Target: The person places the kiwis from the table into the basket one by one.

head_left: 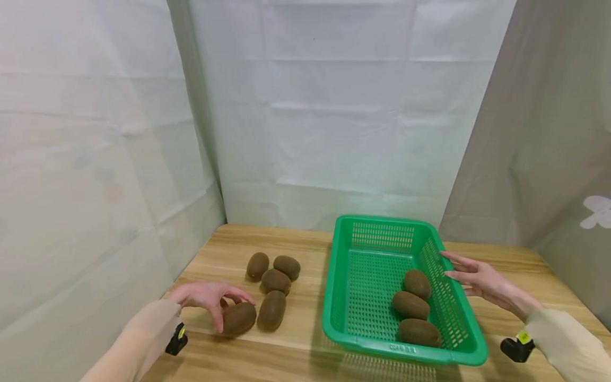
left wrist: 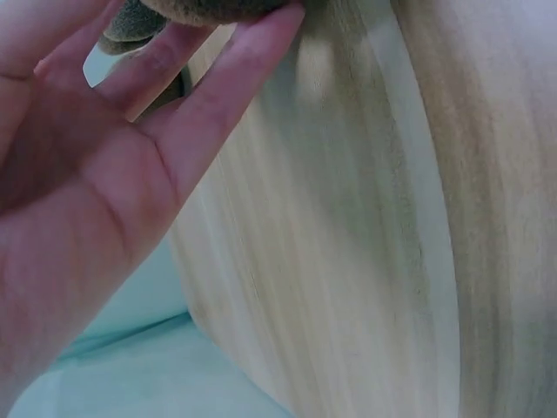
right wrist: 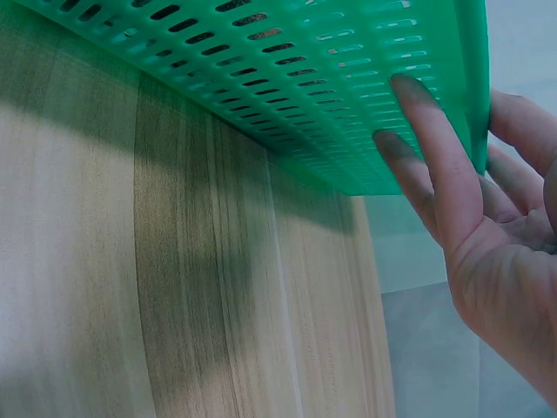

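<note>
Three kiwis (head_left: 410,305) in green basket (head_left: 363,344), its rim lettering (head_left: 402,348) illegible

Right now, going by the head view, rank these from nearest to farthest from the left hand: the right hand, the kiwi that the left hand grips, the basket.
1. Kiwi: in the fingers of the left hand.
2. Basket: off to its right.
3. Right hand: at the basket's right rim.

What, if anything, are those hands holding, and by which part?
The left hand grips a kiwi around its left end; the right hand touches the green basket at its right side.
</note>
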{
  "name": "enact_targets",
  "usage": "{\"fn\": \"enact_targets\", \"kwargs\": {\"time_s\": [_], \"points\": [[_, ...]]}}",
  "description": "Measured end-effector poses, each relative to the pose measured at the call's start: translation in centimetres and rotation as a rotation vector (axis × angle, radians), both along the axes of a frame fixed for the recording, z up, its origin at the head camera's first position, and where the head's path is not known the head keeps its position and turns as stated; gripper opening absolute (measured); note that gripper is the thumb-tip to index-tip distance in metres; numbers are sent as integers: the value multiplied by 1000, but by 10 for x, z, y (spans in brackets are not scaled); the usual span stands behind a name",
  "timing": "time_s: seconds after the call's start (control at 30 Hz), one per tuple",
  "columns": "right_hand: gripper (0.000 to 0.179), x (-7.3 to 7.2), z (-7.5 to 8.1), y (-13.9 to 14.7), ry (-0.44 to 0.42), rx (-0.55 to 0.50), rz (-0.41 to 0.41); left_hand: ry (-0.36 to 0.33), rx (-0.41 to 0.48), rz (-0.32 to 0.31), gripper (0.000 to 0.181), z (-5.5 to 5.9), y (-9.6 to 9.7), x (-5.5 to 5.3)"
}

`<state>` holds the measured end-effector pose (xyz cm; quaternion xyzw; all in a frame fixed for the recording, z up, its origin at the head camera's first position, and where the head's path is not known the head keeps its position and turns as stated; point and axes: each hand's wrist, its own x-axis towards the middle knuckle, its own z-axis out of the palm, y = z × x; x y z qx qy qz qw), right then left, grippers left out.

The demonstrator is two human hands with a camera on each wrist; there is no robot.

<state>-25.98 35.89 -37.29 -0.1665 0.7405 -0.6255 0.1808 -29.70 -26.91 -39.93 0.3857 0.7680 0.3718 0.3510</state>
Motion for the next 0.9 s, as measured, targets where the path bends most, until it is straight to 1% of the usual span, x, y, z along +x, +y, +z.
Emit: {"fn": "enact_targets", "kwargs": {"time_s": [0.1,0.17,0.23,0.3,0.4,0.5,0.67,0.87,0.9], "points": [[59,0,-1,0,-4,0,2,-15,30,-8,75,1,-3,1],[60,0,-1,0,-7,3,-5,-35,53,-13,75,4,-5,0],[60,0,-1,0,-6,10,-13,-35,70,-20,75,8,-6,-3],[60,-1,-2,0,-2,15,-16,-13,73,-23,75,14,-5,-6],[60,-1,-1,0,0,20,-16,50,59,-32,75,23,0,-10],[60,-1,-2,1,2,18,-14,94,32,-30,76,34,10,-15],[61,0,-2,0,-2,11,-13,119,21,-36,78,51,33,-24],[62,0,0,-1,-6,12,-20,119,-10,-35,78,71,62,-32],[62,0,0,-2,-6,13,-22,103,-12,-33,78,74,67,-33]]}}
